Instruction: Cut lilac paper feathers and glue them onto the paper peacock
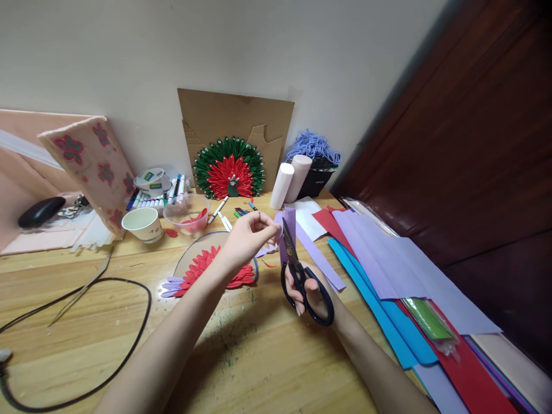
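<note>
My left hand [248,234] pinches a folded strip of purple paper [288,230] above the wooden table [129,345]. My right hand [311,293] grips black-handled scissors [302,276], whose blades point up into the purple strip. Just behind my left forearm lies a round card with red paper petals [202,267] and a few lilac petals [171,285] at its left edge. Loose lilac strips [321,261] lie on the table beside the scissors.
Sheets of lilac, blue and red paper [388,270] spread along the right. A green-and-red paper peacock fan [228,167] leans on cardboard at the back wall. A paper cup [143,224], clear bowl [186,214], markers [150,198], white rolls [290,181] and a black cable [129,339] are also there.
</note>
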`<state>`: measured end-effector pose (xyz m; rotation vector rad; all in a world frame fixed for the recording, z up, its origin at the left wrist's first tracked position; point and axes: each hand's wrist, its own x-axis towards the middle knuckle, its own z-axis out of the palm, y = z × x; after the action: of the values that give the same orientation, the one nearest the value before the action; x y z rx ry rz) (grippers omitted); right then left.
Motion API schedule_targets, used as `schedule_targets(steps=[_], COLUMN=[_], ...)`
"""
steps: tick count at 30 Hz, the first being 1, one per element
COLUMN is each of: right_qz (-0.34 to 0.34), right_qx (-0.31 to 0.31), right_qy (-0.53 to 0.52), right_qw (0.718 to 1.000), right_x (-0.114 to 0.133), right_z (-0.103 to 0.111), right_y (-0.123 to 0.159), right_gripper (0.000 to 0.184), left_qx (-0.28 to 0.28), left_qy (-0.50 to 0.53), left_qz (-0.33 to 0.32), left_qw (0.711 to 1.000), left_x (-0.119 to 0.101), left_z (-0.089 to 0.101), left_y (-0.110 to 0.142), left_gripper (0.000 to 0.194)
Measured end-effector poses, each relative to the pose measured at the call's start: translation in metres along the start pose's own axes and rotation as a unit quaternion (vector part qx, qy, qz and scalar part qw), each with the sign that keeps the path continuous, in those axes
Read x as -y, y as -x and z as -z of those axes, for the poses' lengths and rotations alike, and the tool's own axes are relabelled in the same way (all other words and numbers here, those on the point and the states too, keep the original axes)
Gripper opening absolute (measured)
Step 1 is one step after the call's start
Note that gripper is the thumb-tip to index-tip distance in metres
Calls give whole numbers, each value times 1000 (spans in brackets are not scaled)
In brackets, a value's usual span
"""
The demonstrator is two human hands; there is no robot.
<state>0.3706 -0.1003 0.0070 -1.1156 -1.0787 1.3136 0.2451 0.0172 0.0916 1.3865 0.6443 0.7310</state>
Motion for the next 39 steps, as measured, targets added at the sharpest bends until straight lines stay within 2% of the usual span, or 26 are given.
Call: schedule_targets(steps=[9, 16, 24, 29, 31, 33, 37, 39], right_qz=[41, 31, 9, -13, -15, -29, -86, -107], right_qx=[21, -22, -69, -111, -131, -164, -246, -266], right_qy=[6, 59, 122, 198, 253, 339, 539, 586], right_qw=[999, 998, 990, 974, 959, 926, 801, 758], right_x=[-13, 4, -3, 3, 8, 13, 15, 10], right_z=[4, -2, 1, 1, 3, 7, 21, 30], right_y=[-2, 1, -6, -7, -8, -10, -18, -22], right_gripper=[70, 66, 52, 40, 36, 32, 32, 30], left_qx=[31, 28, 17, 11, 5, 3, 6, 6], left_qy=[-18, -27, -25, -24, -25, -28, -47, -56], left_qz=[-2, 4, 11, 25, 27, 28, 21, 15], left_qw=[999, 999, 999, 999, 999, 999, 999, 998], left_x=[2, 2, 7, 9, 10, 11, 15, 17], left_z=[-5, -3, 0, 3, 5, 6, 12, 15], left_y=[3, 1, -3, -6, -7, -8, -12, -14], left_gripper=[12, 12, 14, 17, 18, 18, 19, 18])
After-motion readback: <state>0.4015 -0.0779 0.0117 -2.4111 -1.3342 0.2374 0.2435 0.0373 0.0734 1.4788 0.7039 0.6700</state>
